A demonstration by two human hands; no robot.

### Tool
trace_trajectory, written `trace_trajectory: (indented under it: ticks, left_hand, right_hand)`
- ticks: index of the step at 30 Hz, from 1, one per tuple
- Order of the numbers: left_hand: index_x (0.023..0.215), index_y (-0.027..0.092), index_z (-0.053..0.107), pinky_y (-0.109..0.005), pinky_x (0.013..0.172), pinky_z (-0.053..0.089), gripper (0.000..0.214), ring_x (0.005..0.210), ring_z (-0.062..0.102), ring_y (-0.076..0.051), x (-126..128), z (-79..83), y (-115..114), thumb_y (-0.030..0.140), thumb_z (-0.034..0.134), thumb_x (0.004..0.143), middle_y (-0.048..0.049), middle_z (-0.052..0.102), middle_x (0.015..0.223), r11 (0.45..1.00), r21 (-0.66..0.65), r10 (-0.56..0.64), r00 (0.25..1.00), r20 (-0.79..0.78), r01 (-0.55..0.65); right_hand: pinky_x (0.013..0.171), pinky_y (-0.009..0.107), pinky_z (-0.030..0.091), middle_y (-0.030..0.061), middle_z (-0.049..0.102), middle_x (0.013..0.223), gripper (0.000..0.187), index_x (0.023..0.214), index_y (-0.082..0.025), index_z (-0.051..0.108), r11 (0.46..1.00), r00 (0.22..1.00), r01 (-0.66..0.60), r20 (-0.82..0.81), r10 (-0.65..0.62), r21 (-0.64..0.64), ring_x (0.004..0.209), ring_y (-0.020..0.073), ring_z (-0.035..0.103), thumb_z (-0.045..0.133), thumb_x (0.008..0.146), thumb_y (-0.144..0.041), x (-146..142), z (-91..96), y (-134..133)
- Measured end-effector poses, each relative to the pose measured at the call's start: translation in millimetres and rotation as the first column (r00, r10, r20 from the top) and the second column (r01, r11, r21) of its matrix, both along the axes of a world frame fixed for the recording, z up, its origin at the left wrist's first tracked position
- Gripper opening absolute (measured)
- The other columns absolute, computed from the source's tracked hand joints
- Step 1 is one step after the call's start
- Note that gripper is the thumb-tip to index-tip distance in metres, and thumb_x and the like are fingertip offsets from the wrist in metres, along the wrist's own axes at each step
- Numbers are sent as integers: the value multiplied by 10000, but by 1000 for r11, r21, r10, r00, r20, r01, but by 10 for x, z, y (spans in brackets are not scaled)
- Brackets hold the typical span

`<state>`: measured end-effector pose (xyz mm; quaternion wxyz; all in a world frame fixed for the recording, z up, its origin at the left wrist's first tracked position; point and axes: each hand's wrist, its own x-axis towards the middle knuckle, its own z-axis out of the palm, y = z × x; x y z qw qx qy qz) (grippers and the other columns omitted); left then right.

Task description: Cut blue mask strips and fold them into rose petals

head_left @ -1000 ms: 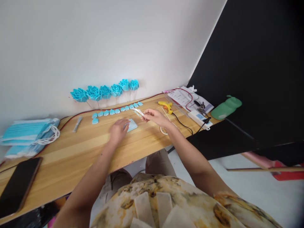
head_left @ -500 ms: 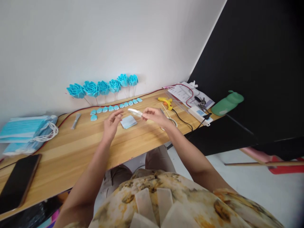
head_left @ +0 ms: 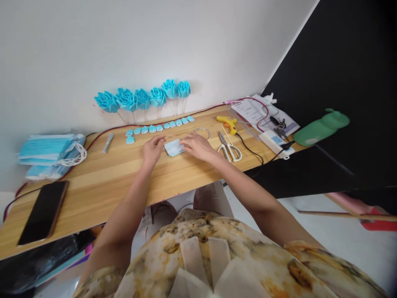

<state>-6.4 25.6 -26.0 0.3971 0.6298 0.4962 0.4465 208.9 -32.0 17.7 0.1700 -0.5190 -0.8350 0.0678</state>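
Note:
A small stack of pale blue fabric squares (head_left: 173, 148) lies on the wooden table in front of me. My right hand (head_left: 198, 145) reaches over its right edge, fingers stretched and tips touching the top square. Just left of the stack is my left hand (head_left: 153, 150), fingers loosely bent and apart, holding nothing. A thin pale ring, perhaps a roll of tape (head_left: 209, 133), lies flat behind my right hand. Folded blue petals (head_left: 151, 128) stand in a row behind the stack, with one more petal (head_left: 130, 140) in front of the row's left end.
Several blue flowers (head_left: 142, 99) on thin sticks lean along the wall. To the right lie white-handled scissors (head_left: 229, 151), a yellow glue gun (head_left: 228, 123), a power strip (head_left: 274, 142) and a green bottle (head_left: 321, 129). At left are packed masks (head_left: 43, 150) and a phone (head_left: 44, 212).
My right hand has put down the pale ring and moved onto the fabric squares. The scissors now show fully. The whole view has shifted a little.

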Motion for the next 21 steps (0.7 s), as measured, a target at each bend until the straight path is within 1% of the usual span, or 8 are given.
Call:
trace_trajectory:
  ticks: [2, 4, 6, 9, 11, 14, 18, 21]
  left_hand:
    - [1052, 148, 715, -299, 731, 544, 341, 779, 677, -172, 5, -29, 15, 345, 550, 828, -98, 749, 969, 1000, -15, -12, 1000, -3, 12]
    - [1039, 149, 713, -295, 710, 541, 324, 727, 670, -160, 16, -49, 20, 328, 543, 829, -87, 751, 929, 999, -34, -35, 999, 3, 35]
    - [1032, 152, 712, -280, 689, 531, 310, 701, 666, -151, 32, -58, 14, 313, 537, 832, -79, 754, 914, 997, -40, -58, 998, 5, 59]
    - [1032, 162, 715, -274, 678, 525, 295, 707, 676, -155, 56, -62, -4, 297, 538, 838, -75, 767, 913, 996, -50, -82, 996, -29, 80]
    - [1034, 177, 721, -286, 713, 534, 278, 742, 693, -166, 66, -67, -13, 282, 552, 840, -68, 774, 923, 994, -48, -98, 992, -83, 94]
    - [1043, 192, 728, -310, 789, 543, 267, 819, 712, -184, 69, -78, -13, 257, 559, 846, -67, 778, 963, 994, -34, -103, 984, -143, 99]
    - [1057, 189, 728, -321, 816, 543, 277, 858, 714, -191, 74, -74, -13, 249, 550, 855, -70, 774, 989, 996, -49, -84, 989, -124, 78]
    - [1029, 177, 735, -310, 801, 534, 265, 880, 703, -193, 81, -35, -29, 248, 555, 848, -77, 769, 1005, 998, -31, -53, 995, -88, 51]
  right_hand:
    - [970, 348, 397, 95, 693, 1180, 247, 1156, -200, 708, 997, 997, -80, -1, 80, -1, 1094, 235, 578, 580, 947, -235, -119, -66, 51]
    - [958, 351, 401, 98, 694, 1172, 260, 1167, -205, 709, 994, 994, -106, 10, 106, -7, 1082, 240, 579, 609, 931, -247, -200, -134, 92]
    - [931, 344, 407, 96, 702, 1147, 242, 1137, -205, 723, 996, 995, -92, 23, 93, -19, 1059, 241, 585, 620, 922, -249, -245, -197, 110]
    - [895, 324, 409, 89, 715, 1099, 199, 1053, -200, 744, 999, 999, -47, 0, 47, -27, 1027, 230, 596, 581, 940, -226, -264, -291, 103]
    - [887, 312, 406, 82, 718, 1064, 197, 1016, -198, 742, 999, 999, -23, -49, 22, -23, 999, 215, 601, 558, 947, -207, -258, -353, 94]
    - [879, 297, 400, 70, 713, 1005, 159, 956, -192, 733, 1000, 992, -5, -124, 2, -25, 959, 201, 598, 576, 931, -192, -245, -429, 98]
    - [855, 289, 393, 60, 695, 946, 88, 851, -180, 699, 999, 978, 12, -206, -18, -31, 924, 192, 584, 634, 902, -212, -236, -466, 124]
    - [845, 303, 392, 61, 696, 925, 115, 795, -178, 671, 999, 966, 23, -256, -33, -41, 909, 198, 576, 690, 871, -263, -227, -460, 130]
